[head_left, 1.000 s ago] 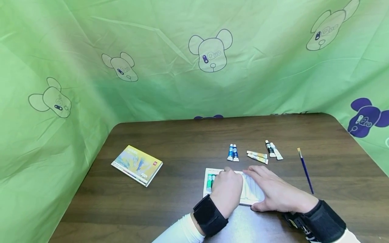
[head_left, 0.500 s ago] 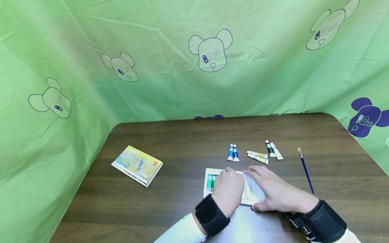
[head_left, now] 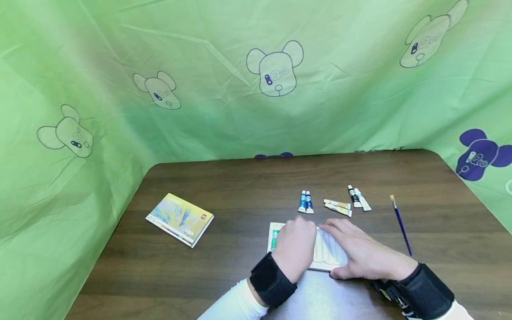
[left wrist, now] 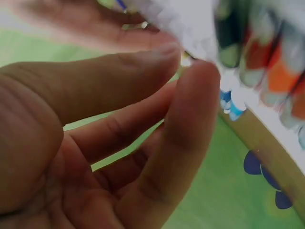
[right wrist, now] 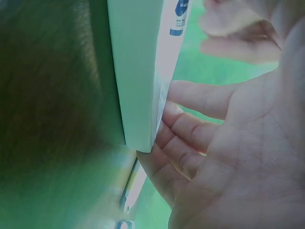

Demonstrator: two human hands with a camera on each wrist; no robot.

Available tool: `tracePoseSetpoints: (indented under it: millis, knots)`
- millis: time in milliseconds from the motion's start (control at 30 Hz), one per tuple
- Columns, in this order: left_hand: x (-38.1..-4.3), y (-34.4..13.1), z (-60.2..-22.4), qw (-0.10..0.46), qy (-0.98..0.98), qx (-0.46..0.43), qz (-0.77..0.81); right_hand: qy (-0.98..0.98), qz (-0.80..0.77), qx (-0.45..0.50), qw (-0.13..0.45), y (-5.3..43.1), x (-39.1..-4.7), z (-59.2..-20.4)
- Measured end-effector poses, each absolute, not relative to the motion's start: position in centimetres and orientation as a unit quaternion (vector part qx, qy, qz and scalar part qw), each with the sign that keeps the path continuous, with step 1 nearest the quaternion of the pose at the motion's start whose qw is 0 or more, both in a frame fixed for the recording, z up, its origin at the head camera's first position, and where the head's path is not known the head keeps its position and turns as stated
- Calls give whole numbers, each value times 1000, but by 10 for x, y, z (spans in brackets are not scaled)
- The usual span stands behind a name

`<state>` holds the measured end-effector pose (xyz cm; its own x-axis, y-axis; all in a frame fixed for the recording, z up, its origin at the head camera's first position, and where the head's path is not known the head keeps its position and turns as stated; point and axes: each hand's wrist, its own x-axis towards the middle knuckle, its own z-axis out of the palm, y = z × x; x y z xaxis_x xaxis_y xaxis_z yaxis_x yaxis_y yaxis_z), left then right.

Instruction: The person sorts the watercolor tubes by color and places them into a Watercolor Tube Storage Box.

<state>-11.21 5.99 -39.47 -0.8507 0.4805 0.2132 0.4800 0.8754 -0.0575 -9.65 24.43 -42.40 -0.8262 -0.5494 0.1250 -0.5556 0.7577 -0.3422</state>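
As right hand (head_left: 358, 251) touches tray (head_left: 329, 255), left hand (head_left: 296, 243) (above)

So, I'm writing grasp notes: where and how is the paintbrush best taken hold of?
Probably pinch the paintbrush at mid-handle from above, across its slim width: it lies flat on the table, with its bristles at the far end.

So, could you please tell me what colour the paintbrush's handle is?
Dark blue: the paintbrush's handle shows best from the head.
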Motion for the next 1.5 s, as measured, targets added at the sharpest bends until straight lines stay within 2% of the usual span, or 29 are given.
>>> tracePoseSetpoints:
  millis: [333, 733, 933, 1200, 1500]
  knots:
    - [-162, 42, -383, 42, -967, -233, -95, -943, 188, 273, -20, 244, -95, -423]
    - [-206, 53, -390, -23, -972, -209, -104, -943, 196, 269, -27, 245, -95, -422]
    - [-217, 60, -395, -24, -974, -199, -109, -944, 191, 269, -24, 245, -96, -422]
    - [-223, 70, -396, -63, -972, -183, -136, -941, 192, 277, -20, 244, -96, -421]
    - [-227, 76, -399, -69, -973, -176, -134, -943, 189, 271, -26, 245, -97, -421]
